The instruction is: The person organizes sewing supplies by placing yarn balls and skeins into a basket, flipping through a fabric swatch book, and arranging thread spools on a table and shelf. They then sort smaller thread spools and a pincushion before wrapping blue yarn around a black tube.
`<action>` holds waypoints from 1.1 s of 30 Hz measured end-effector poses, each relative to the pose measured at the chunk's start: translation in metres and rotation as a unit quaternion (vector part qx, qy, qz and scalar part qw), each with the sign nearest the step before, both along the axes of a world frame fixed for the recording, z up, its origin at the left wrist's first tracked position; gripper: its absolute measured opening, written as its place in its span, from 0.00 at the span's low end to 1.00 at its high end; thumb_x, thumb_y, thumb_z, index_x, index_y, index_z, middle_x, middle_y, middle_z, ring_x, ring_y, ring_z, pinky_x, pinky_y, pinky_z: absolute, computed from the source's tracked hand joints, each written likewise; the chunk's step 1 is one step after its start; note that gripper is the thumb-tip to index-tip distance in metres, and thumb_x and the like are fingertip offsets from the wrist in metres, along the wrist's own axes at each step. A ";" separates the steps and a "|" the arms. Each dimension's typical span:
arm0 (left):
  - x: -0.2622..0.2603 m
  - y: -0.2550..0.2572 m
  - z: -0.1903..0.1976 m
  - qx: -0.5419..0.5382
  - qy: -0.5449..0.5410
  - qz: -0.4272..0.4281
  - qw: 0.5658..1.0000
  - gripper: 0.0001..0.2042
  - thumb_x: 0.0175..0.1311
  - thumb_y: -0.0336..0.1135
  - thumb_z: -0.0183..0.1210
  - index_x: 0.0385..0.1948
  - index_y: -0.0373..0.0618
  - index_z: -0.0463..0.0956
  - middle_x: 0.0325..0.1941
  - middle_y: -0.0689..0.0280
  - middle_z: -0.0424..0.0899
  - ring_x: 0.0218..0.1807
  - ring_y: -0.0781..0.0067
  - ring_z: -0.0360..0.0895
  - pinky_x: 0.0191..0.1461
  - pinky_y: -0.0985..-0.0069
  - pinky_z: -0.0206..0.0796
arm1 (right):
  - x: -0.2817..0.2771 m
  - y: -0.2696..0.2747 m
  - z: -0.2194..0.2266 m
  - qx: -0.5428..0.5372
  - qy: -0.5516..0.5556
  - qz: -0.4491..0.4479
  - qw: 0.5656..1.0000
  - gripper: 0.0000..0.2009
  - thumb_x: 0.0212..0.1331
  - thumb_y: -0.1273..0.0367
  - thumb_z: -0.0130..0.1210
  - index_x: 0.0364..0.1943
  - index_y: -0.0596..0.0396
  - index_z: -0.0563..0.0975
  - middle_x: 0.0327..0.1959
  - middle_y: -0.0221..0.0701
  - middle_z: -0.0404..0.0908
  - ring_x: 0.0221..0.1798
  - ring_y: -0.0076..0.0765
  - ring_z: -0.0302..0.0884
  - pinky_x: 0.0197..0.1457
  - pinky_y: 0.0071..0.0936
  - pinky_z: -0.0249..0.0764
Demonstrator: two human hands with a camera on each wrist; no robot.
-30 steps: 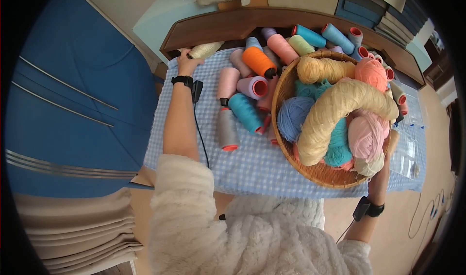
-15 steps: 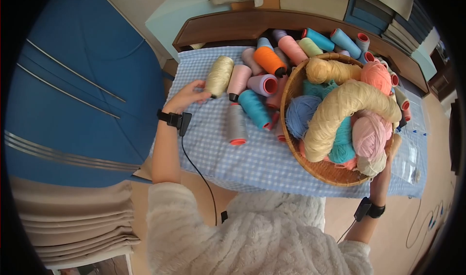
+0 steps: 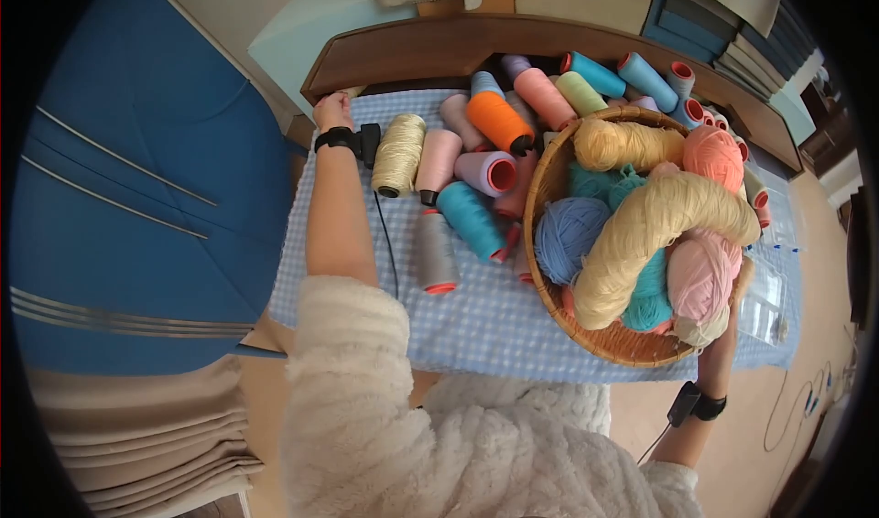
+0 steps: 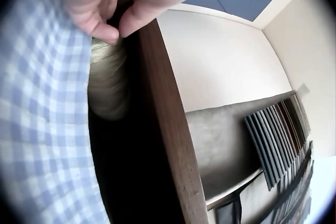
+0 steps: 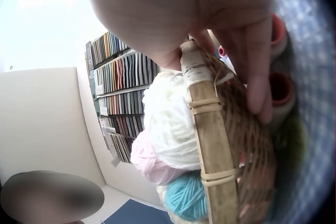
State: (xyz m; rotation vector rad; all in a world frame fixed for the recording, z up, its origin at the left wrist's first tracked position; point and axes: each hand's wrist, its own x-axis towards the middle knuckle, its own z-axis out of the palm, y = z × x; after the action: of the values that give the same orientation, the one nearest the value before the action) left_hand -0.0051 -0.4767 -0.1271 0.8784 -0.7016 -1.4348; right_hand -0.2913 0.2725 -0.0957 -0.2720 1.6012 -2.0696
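At the back left of the table, my left hand [image 3: 333, 113] has its fingers curled and pinches the end of a pale cream thread cone [image 4: 107, 87], which lies in the dark gap behind the checked cloth. Another cream thread cone [image 3: 400, 152] lies on the cloth, right of the left wrist, beside a pink cone [image 3: 439, 163]. My right hand [image 3: 718, 346] grips the rim of a woven basket [image 5: 212, 129] at its right side, fingers spread on the outer weave. Yarn balls and a long cream skein [image 3: 632, 234] fill the basket, which is tilted.
Several thread cones, among them orange [image 3: 496, 122], turquoise [image 3: 470, 218] and grey [image 3: 437, 260], crowd the cloth [image 3: 494, 326] left of and behind the basket. A wooden ledge [image 3: 403, 56] runs along the back. A blue panel [image 3: 156, 170] stands at the left. Clear plastic packets [image 3: 765, 307] lie at the right.
The left hand set one cream cone down beside the pink one, let go, and moved back to the far left gap, onto another cream cone. The right hand stays on the basket.
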 end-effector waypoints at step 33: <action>0.037 0.089 0.026 -0.187 -0.555 0.057 0.808 0.39 0.45 0.46 0.78 0.57 0.33 0.71 0.57 0.47 0.79 0.62 0.51 0.77 0.64 0.61 0.69 | 0.007 -0.009 0.003 -0.012 0.035 0.031 0.999 0.25 0.76 0.65 0.39 0.74 0.58 0.59 0.70 0.35 0.68 0.71 0.33 0.66 0.74 0.33 0.62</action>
State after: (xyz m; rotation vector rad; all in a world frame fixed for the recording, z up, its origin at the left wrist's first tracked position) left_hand 0.0321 -0.3880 -0.1009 1.3866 -1.6965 -0.4982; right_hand -0.2842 0.2634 -0.0925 -0.4022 1.5881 -2.0538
